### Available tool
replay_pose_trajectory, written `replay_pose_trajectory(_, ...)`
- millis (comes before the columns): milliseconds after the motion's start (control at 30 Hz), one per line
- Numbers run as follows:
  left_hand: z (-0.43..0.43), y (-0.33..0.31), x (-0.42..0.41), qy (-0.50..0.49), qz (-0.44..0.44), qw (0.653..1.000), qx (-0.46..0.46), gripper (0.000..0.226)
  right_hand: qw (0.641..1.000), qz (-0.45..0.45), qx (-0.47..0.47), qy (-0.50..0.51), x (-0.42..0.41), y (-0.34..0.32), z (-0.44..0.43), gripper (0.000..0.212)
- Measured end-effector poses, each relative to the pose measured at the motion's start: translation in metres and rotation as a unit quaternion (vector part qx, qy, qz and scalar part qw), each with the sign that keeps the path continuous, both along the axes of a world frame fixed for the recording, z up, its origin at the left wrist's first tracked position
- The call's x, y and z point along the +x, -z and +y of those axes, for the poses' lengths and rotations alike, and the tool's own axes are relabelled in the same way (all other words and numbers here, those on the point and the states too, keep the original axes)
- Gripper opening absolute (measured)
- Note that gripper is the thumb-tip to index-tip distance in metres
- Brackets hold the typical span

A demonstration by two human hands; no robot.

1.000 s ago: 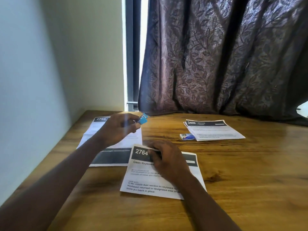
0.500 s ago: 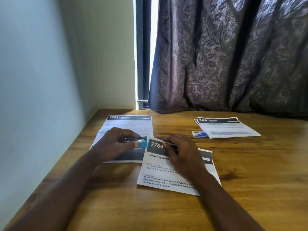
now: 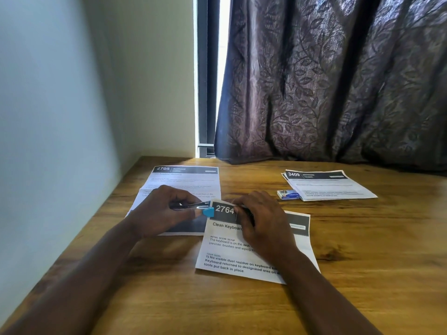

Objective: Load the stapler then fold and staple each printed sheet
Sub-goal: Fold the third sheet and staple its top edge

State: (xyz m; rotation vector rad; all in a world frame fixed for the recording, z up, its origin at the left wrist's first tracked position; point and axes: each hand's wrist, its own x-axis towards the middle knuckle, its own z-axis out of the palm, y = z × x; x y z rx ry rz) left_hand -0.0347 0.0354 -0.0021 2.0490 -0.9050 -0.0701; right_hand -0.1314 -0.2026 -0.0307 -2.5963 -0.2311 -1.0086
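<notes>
I see a big dark purple cloth curtain (image 3: 338,81) with a leaf pattern. It fills the upper right of the frame. A plain pale wall (image 3: 60,93) fills the upper left. A brown wooden table (image 3: 362,262) takes up the bottom half.

A white printed paper sheet marked 2705 (image 3: 183,180) lies flat on the table, left of the middle. A white printed paper sheet marked 2764 (image 3: 242,262) lies in the middle, a bit lower. Its left edge lies over the bottom right part of the first sheet. A small pile of white printed sheets (image 3: 329,187), with 3409 on top, lies at the right, well apart from the others.

The left hand (image 3: 159,213) is just left of the middle. Its fingers are curled round a small blue and silver metal stapler (image 3: 203,209). The right hand (image 3: 261,226) rests on the sheet marked 2764. Its bent fingers pinch the top edge beside the number.

A small blue and white cardboard box (image 3: 289,195) sits touching the left side of the pile.

The blue tip of the stapler is at the top left corner of the sheet marked 2764.
</notes>
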Motion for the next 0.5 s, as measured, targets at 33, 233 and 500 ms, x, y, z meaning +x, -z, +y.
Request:
replay_pose_trajectory(33,0.0004,0.0,0.0005,0.0,0.001,1.0,0.0,0.049,1.0,-0.005,-0.002,-0.001,0.0001,0.0005,-0.0001,0.019)
replay_pose_trajectory(233,0.002,-0.001,-0.0006,0.015,0.017,0.999,-0.033,0.046,0.999,-0.038,-0.026,-0.002,0.0018,0.0035,-0.0005,0.012)
replay_pose_trajectory(500,-0.0021,-0.001,-0.002,0.04,0.033,0.998,-0.029,0.046,0.998,-0.045,-0.048,-0.004,0.0018,0.0044,0.0013,0.007)
